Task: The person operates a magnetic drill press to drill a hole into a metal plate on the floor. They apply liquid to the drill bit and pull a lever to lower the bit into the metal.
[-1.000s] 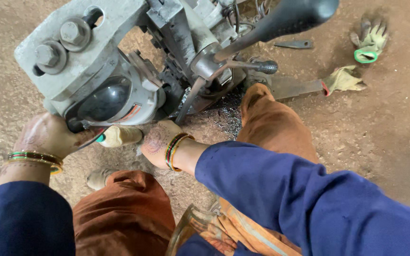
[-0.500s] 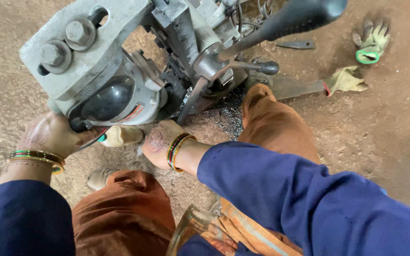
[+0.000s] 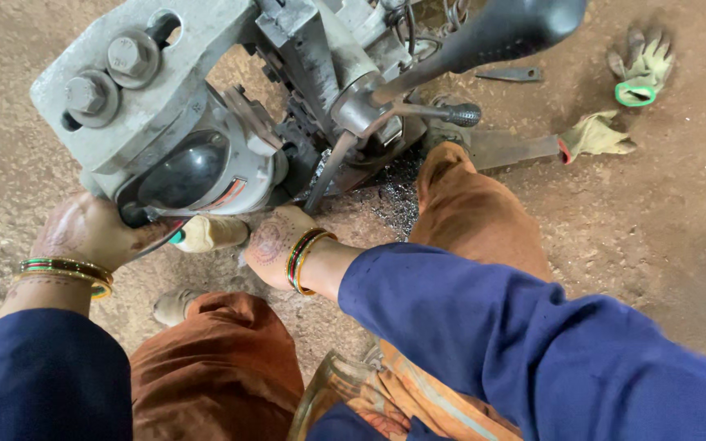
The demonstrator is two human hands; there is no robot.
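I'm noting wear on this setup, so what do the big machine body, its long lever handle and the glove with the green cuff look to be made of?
Machine body: likely cast metal, dull grey paint, with two large hex bolts.
Lever handle: a black grip, probably plastic or rubber, smooth with a slight sheen, on a bare steel rod.
Glove with the green cuff: knitted fabric, soiled and limp, lying on the dirt floor.

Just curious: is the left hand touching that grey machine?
Touching. The head view shows the left hand pressed against the lower edge of the grey machine, no gap visible.
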